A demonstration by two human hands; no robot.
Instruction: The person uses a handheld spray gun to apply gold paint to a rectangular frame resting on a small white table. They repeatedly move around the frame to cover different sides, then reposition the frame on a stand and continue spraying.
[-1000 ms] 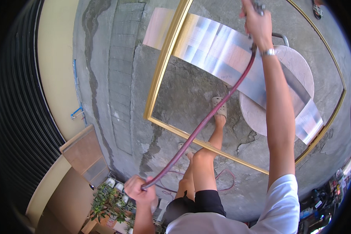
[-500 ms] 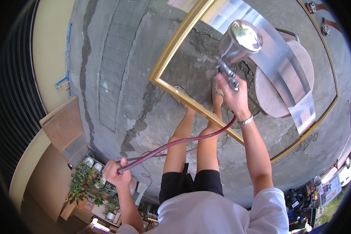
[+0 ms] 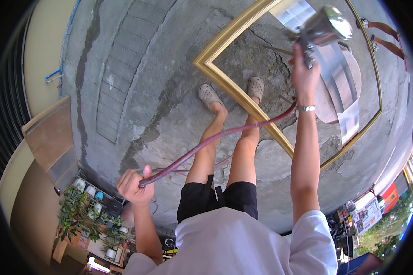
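My right hand point(image 3: 304, 75) is closed round the handle of a metal spray gun point(image 3: 309, 51), which has a shiny cup on top. The gun is over the far part of a gold picture frame point(image 3: 234, 85), pointing left. A dark red air hose point(image 3: 225, 133) runs from below my right hand across my legs. My left hand point(image 3: 136, 184) is wrapped round that hose at the lower left. Beneath the frame, a round pale stool top point(image 3: 351, 87) carries crossed shiny metal strips point(image 3: 335, 68).
Cracked grey concrete floor point(image 3: 160, 91) lies around my feet. Potted plants point(image 3: 85, 211) stand at the lower left near a leaning brown board point(image 3: 50, 135). Another person's legs point(image 3: 384, 36) show at the upper right. Assorted items and a sign point(image 3: 367, 214) sit at the lower right.
My right hand has moved the spray gun farther away and to the right over the frame. My left hand still grips the hose, slightly higher in view. My view has shifted.
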